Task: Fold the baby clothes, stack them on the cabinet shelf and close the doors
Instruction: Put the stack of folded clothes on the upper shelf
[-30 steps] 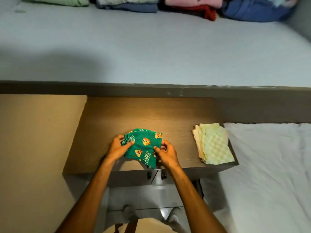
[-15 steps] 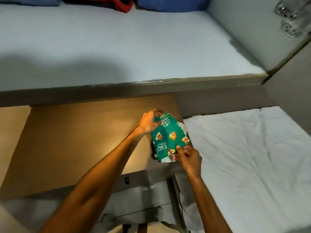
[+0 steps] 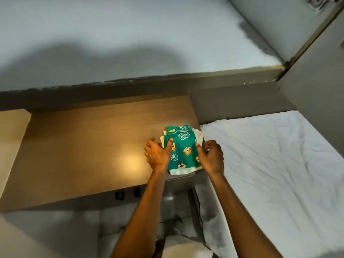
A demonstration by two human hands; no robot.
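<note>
A folded green baby garment (image 3: 183,148) with cartoon prints lies on top of a pale folded cloth pile (image 3: 199,135) at the right end of the wooden cabinet top (image 3: 89,146). My left hand (image 3: 158,155) rests beside its left edge with fingers spread and the thumb touching the green fabric. Just right of the garment, my right hand (image 3: 211,157) hovers with loosely curled fingers and holds nothing.
A bed with a white sheet (image 3: 279,164) lies to the right of the cabinet. A grey ledge (image 3: 130,84) and pale wall run behind it. Two dark knobs (image 3: 128,193) show on the cabinet front below the top.
The green garment went from the middle of the cabinet top to the right, onto the pale pile. Both hands have let go of it.
</note>
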